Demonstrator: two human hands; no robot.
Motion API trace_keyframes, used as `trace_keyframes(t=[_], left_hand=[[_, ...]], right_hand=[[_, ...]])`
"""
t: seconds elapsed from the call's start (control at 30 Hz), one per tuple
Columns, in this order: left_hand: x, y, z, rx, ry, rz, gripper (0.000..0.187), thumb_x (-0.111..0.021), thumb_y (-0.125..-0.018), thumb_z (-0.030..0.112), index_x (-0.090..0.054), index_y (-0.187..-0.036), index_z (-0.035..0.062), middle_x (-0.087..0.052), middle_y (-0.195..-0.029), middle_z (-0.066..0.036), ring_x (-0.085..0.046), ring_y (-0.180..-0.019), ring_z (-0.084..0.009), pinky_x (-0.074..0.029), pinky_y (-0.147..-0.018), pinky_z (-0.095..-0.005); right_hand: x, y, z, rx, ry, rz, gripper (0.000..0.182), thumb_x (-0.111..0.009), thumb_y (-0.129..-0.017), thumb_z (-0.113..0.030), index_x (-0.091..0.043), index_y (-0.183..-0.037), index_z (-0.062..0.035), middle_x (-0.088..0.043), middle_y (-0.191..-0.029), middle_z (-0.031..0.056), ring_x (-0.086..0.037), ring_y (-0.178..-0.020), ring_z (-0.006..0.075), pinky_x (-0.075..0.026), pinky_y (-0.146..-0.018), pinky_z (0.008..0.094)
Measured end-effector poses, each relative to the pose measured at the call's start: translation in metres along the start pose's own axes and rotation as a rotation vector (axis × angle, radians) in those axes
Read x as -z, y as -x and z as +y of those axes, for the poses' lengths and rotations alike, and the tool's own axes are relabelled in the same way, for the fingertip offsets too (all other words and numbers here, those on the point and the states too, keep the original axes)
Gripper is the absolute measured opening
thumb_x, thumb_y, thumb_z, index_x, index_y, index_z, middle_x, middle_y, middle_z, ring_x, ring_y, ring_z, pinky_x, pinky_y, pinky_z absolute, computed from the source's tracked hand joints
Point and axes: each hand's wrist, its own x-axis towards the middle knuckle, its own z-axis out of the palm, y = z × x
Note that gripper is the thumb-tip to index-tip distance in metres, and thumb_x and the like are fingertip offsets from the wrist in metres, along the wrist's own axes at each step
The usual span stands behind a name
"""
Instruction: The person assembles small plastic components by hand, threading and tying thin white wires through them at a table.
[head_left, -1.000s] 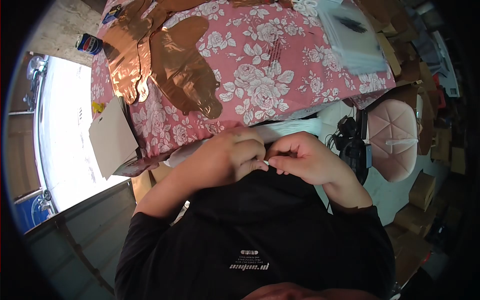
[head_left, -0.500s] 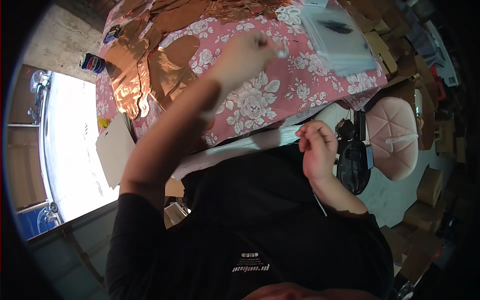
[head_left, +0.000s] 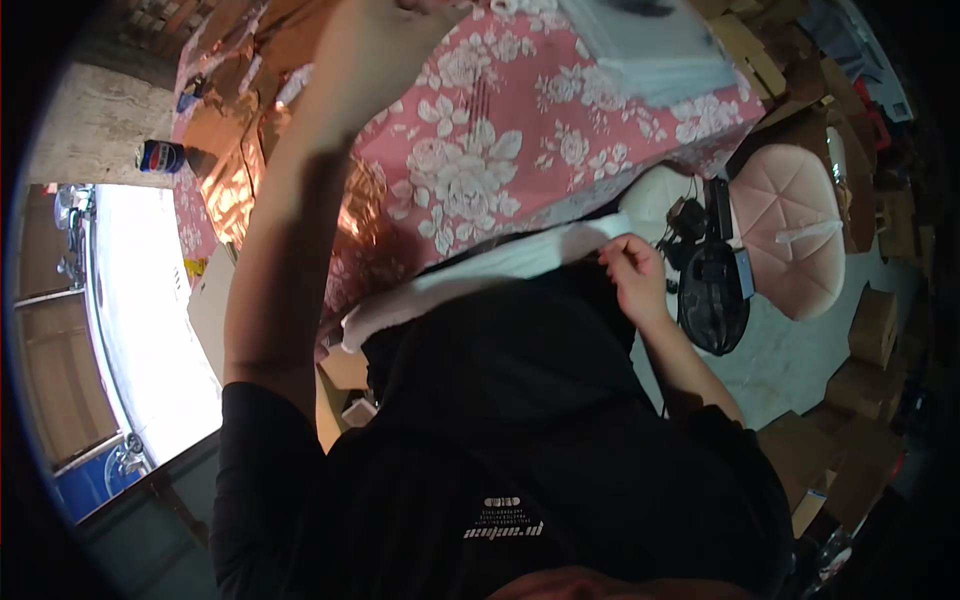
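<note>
My left hand (head_left: pixel 385 45) reaches to the far side of the table, over the flowered pink cloth (head_left: pixel 480 180). Its fingers are partly cut off by the top edge, close to some white coiled pieces (head_left: pixel 515 6). Across my lap lies a long bundle of white strings (head_left: pixel 490 272). At the right end of that bundle is my right hand (head_left: pixel 637 280), fingers curled together at the fingertips; I cannot tell what is pinched in them. Shiny copper-coloured sheets (head_left: pixel 232 190) cover the table's left side, partly behind my left forearm.
Clear plastic bags (head_left: pixel 660 75) lie at the table's far right. A blue can (head_left: pixel 160 156) stands at the left edge. To my right are a black case (head_left: pixel 714 312), a padded pink stool (head_left: pixel 785 265) and cardboard boxes (head_left: pixel 875 330).
My left hand has moved up and left, to the top edge of view; the small white thing at its fingers no longer shows. The view has shifted, and my right hand stays by the bundle's end.
</note>
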Motion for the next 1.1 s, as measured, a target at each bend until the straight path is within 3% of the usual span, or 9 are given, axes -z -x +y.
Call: trace_keyframes(t=[0.03,0.1,0.23,0.43,0.57,0.67,0.93,1.03,1.1], left_hand=[[0.006,0.024,-0.008,-0.098,0.017,0.023,0.015,-0.076,-0.101,0.015,-0.07,-0.103,0.0016,-0.067,-0.088,-0.001,-0.061,-0.077,-0.0086,-0.051,-0.073,-0.025],[0.006,0.098,-0.004,-0.239,0.151,0.104,0.023,-0.082,-0.096,0.016,-0.069,-0.105,-0.0011,-0.07,-0.092,-0.006,-0.064,-0.078,-0.0121,-0.052,-0.069,-0.0293],[-0.015,0.191,0.006,-0.206,0.341,-0.483,0.024,-0.086,-0.089,0.005,-0.069,-0.106,-0.0004,-0.069,-0.095,-0.009,-0.07,-0.087,-0.0213,-0.056,-0.077,-0.0335],[-0.107,0.192,-0.073,-0.015,0.281,-0.759,0.014,-0.078,-0.094,0.007,-0.073,-0.105,-0.0001,-0.065,-0.095,-0.01,-0.066,-0.087,-0.0222,-0.054,-0.08,-0.0355],[-0.139,0.174,-0.082,-0.13,0.204,-0.724,0.023,-0.08,-0.092,0.013,-0.073,-0.108,-0.0012,-0.072,-0.104,-0.019,-0.072,-0.096,-0.0325,-0.057,-0.086,-0.0419],[-0.153,0.17,-0.08,-0.117,0.185,-0.752,0.026,-0.082,-0.09,0.017,-0.073,-0.109,0.0003,-0.073,-0.106,-0.019,-0.072,-0.099,-0.0345,-0.056,-0.087,-0.0431],[-0.174,0.175,-0.085,-0.233,0.113,-0.59,0.03,-0.083,-0.089,0.021,-0.073,-0.11,0.0012,-0.072,-0.108,-0.017,-0.07,-0.105,-0.0344,-0.056,-0.087,-0.0455],[-0.178,0.178,-0.072,-0.304,0.202,-0.462,0.027,-0.081,-0.092,0.019,-0.072,-0.11,0.0011,-0.071,-0.103,-0.016,-0.071,-0.102,-0.0325,-0.056,-0.085,-0.0451],[-0.17,0.177,-0.06,-0.366,0.249,-0.419,0.025,-0.079,-0.095,0.02,-0.072,-0.111,0.0012,-0.072,-0.1,-0.016,-0.072,-0.099,-0.0333,-0.056,-0.086,-0.045]], right_hand=[[0.007,-0.003,0.019,0.062,0.108,0.025,0.016,-0.064,-0.108,-0.016,-0.07,-0.099,-0.0046,-0.07,-0.086,-0.0013,-0.056,-0.073,0.0041,-0.044,-0.066,0.0216],[0.007,-0.006,0.033,0.099,0.229,0.101,0.017,-0.064,-0.109,-0.016,-0.07,-0.098,-0.0033,-0.067,-0.084,-0.0024,-0.053,-0.073,0.004,-0.043,-0.066,0.0226],[0.003,-0.015,0.062,0.066,0.306,0.148,0.02,-0.065,-0.109,-0.017,-0.069,-0.097,-0.0015,-0.063,-0.081,-0.0032,-0.052,-0.073,0.0043,-0.043,-0.067,0.0237],[-0.017,-0.023,0.059,0.112,0.35,0.184,0.019,-0.066,-0.108,-0.015,-0.067,-0.096,0.0,-0.061,-0.084,-0.0023,-0.051,-0.076,0.0062,-0.044,-0.071,0.0259],[-0.008,-0.015,0.052,0.248,0.296,0.089,0.008,-0.071,-0.102,-0.008,-0.07,-0.103,0.0002,-0.063,-0.093,0.0012,-0.055,-0.081,0.0096,-0.047,-0.074,0.0277],[0.001,-0.004,0.03,0.346,0.512,-0.089,0.025,-0.08,-0.089,0.002,-0.076,-0.114,-0.0038,-0.06,-0.097,0.007,-0.063,-0.087,0.0188,-0.05,-0.078,0.0297],[0.0,-0.008,0.005,0.634,0.828,-0.005,0.01,-0.077,-0.091,0.0,-0.072,-0.1,-0.0001,-0.063,-0.102,0.0118,-0.065,-0.09,0.0273,-0.052,-0.076,0.0343],[-0.011,0.005,-0.034,0.625,0.685,-0.017,0.007,-0.073,-0.096,-0.001,-0.068,-0.1,-0.0004,-0.066,-0.099,0.0117,-0.066,-0.084,0.0226,-0.052,-0.074,0.0344],[-0.017,0.013,-0.062,0.194,0.544,-0.116,0.005,-0.071,-0.1,-0.002,-0.067,-0.102,-0.0008,-0.07,-0.093,0.0091,-0.067,-0.082,0.0157,-0.052,-0.074,0.0313]])
